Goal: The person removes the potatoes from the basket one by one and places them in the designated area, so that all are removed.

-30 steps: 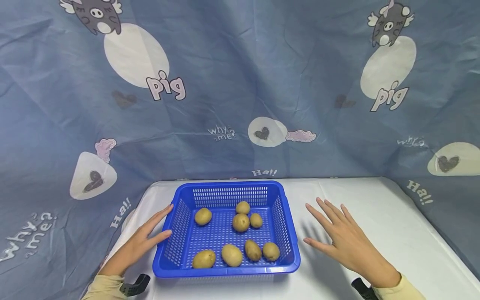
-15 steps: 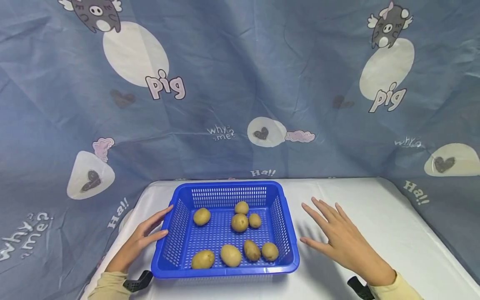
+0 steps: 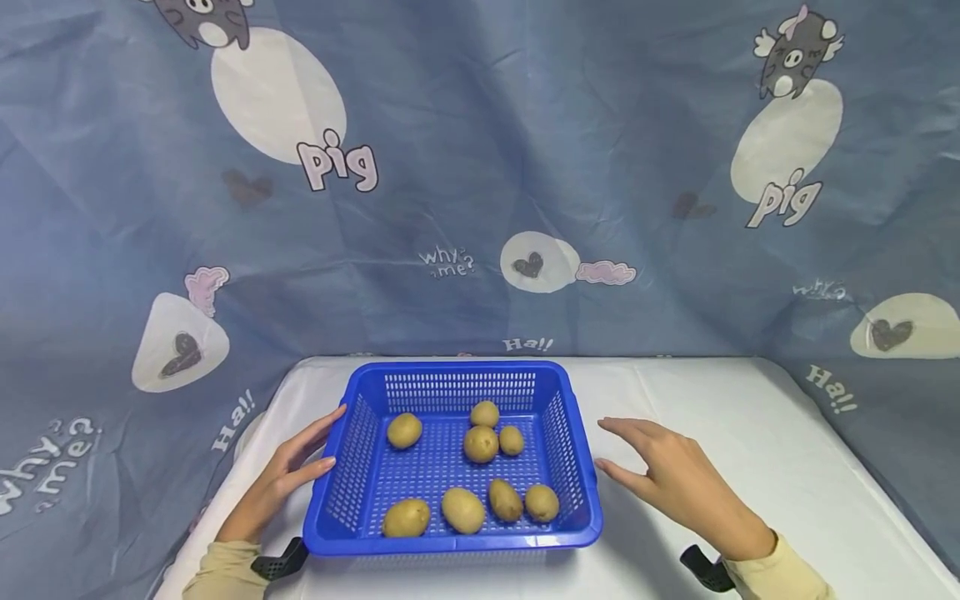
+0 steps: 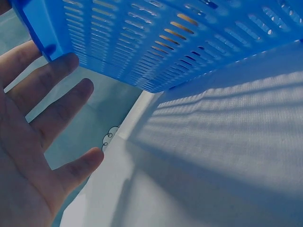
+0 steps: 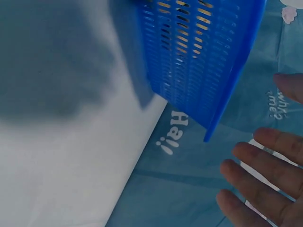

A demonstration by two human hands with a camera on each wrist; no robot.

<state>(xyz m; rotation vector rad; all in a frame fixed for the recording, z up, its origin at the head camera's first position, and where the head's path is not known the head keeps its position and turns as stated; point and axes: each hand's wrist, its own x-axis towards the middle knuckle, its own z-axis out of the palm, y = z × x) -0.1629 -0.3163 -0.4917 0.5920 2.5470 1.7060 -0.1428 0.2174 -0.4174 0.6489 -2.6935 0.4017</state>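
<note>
A blue plastic basket [image 3: 457, 367] stands on the white table [image 3: 735, 417] and holds several potatoes [image 3: 481, 443]. My left hand [image 3: 288, 475] lies open against the basket's left side, with fingertips at its rim. The left wrist view shows that hand [image 4: 33, 137] with spread fingers touching the slotted basket wall [image 4: 156, 42]. My right hand [image 3: 667, 475] hovers open just right of the basket, holding nothing, its thumb close to the right rim. In the right wrist view its fingers [image 5: 265, 179] are a short gap away from the basket wall [image 5: 199, 61].
A blue cloth printed with pigs and words [image 3: 480, 167] hangs behind and around the table. Bare white tabletop spreads to the right of the basket. Black wrist straps [image 3: 277, 562] sit at both cuffs near the front edge.
My right hand has moved left and lower, closer to the basket's right side, with its fingers less spread. The left hand has stayed at the basket's left wall.
</note>
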